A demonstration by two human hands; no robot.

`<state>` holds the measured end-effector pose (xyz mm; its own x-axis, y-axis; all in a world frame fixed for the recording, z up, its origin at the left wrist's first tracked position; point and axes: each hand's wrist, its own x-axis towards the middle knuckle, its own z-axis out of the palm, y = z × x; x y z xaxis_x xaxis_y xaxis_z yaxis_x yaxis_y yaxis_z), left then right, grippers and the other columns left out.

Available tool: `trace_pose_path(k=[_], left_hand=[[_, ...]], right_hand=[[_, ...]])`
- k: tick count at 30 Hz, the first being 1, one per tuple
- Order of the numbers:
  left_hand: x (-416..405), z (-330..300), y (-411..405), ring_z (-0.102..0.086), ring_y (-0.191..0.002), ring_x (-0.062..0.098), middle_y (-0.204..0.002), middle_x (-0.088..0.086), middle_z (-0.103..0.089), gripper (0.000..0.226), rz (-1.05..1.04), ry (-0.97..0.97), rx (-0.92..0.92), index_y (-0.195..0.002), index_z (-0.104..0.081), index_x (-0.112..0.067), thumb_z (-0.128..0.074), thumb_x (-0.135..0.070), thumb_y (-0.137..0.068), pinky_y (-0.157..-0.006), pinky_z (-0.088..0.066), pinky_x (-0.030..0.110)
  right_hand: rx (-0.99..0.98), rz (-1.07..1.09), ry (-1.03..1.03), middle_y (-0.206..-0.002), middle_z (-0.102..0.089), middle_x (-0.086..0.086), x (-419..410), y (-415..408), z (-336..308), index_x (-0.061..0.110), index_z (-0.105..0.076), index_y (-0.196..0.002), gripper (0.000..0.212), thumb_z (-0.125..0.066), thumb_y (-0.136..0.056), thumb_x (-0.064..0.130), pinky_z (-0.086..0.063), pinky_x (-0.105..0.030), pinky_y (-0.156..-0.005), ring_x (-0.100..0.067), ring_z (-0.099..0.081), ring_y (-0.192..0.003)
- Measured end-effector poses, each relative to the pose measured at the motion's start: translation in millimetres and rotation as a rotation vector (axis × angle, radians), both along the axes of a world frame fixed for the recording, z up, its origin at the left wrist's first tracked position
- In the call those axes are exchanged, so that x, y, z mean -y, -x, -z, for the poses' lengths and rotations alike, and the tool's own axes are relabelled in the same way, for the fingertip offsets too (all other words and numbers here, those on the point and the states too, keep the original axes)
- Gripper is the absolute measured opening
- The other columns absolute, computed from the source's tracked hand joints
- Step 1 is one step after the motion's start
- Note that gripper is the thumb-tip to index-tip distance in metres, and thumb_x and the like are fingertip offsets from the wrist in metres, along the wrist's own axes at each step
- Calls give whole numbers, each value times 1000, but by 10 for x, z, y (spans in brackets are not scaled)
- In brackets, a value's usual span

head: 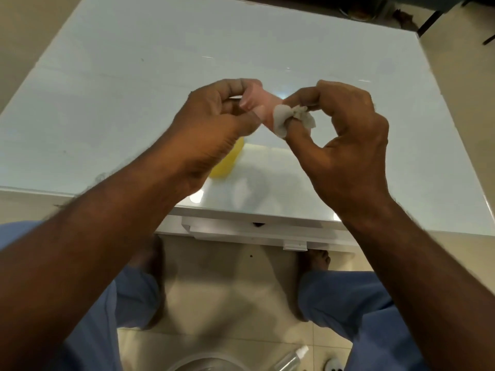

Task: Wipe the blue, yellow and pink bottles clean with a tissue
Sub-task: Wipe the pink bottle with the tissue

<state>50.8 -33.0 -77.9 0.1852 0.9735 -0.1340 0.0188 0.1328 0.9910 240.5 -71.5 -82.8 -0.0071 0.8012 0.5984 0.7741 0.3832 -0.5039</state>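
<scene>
Hands: both are up over the white table (pixel 107 103), working chest-high, well above the top.
Left hand (pixel 214 121): fingers and thumb curled round the pink bottle (pixel 258 103), holding it slanted in mid-air.
Right hand (pixel 345 135): thumb and forefinger pinching a crumpled white tissue (pixel 288 120), pressed right against the near end of the pink bottle.
Pink bottle: small, mostly covered by fingers, only a strip of pink showing between the hands.
Yellow bottle (pixel 227 162): lying on the table just under the left wrist, near the front edge, half hidden.
Blue bottle: not in sight; cannot say where it is.
Floor: a clear spray bottle (pixel 292 358) and the rim of a bowl (pixel 198 361) at the near edge, beside the person's feet.
Risk: that grip is light and the bottle tiny, so a firm rub could twist it out of the fingers and drop it onto the table or floor. The tissue is thin and bunched, so it may tear or slip off the fingertip.
Writing: none readable, no brand or label shows on anything.
</scene>
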Motion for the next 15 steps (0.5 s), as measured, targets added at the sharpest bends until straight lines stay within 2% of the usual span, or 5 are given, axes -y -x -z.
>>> trace_pose_path(k=[2, 5, 9, 13, 15], left_hand=[[9, 11, -21, -71, -95, 2, -112, -4, -77, 37, 18, 7, 2, -129, -67, -22, -72, -13, -93, -91, -52, 22], [-50, -46, 25, -68, -83, -5, -112, -3, -77, 33, -80, 24, 30, -126, -68, -26, -70, -15, -95, -73, -51, 12], [-114, -101, 135, -68, -96, 0, -110, -8, -78, 24, -129, -30, -47, -116, -67, -35, -70, -22, -96, -82, -53, 18], [28, -42, -2, -71, -107, 3, -115, -5, -77, 29, 70, -40, -107, -126, -66, -26, -67, -17, -98, -87, -52, 15], [65, -2, -63, -70, -108, 1, -118, -5, -77, 33, 76, -25, -79, -131, -66, -23, -67, -19, -98, -85, -51, 14]], right_hand=[[12, -30, -12, -107, -78, 3, 13, 46, -1, 11, -77, -107, 14, -79, -93, 14, -53, -40, -96, -22, -69, -107], [9, 35, 58, -103, -78, 7, -13, -3, 9, 17, -78, -104, 15, -76, -97, 30, -53, -44, -97, -22, -70, -106], [-29, 89, 131, -98, -80, 9, -39, -105, -26, 20, -80, -101, 21, -73, -97, 39, -56, -47, -96, -14, -73, -98], [-43, 19, 36, -103, -79, 4, 30, 17, -74, 12, -79, -104, 20, -73, -97, 30, -55, -41, -96, -11, -69, -100], [-60, -12, 14, -102, -79, 2, 29, 60, -83, 10, -78, -103, 21, -72, -98, 29, -55, -41, -94, -14, -70, -100]])
